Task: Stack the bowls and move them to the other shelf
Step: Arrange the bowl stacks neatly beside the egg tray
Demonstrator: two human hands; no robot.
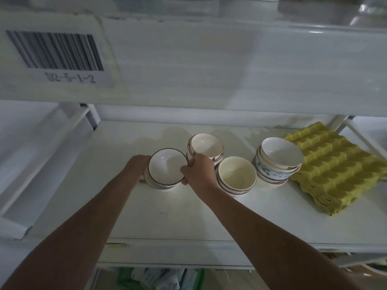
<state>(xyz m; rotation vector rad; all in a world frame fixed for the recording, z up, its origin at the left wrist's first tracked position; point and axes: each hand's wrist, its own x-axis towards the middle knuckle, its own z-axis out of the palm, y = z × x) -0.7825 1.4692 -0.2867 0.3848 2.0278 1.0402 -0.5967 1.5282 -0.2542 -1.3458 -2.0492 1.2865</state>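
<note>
Two bare forearms are reaching in over the front edge of the white shelf [188,222], toward a group of bowl stacks sitting about midway back. The left hand [139,167] is curling round the left side of the black-rimmed bowl stack [166,167], its fingers mostly hidden behind the bowls, while the right hand [199,172] is gripping the same stack from the right, thumb lying against the dark rim of the top bowl. That stack is resting on the shelf, left of the others. Just beside the right hand, the cream bowl stack [236,174] is sitting nearest the front edge of the group. Behind the right hand, the brown-rimmed bowl stack [206,147] is standing a little farther back, partly covered by the knuckles. Toward the right edge, the floral bowl stack [279,160] is leaning slightly, its top bowl tilted, and it is touching a pile of yellow egg trays [335,164] lying in the right rear corner. Farther up, the front face of the upper shelf [209,65] is carrying a barcode label [56,55] at its left end.
</note>
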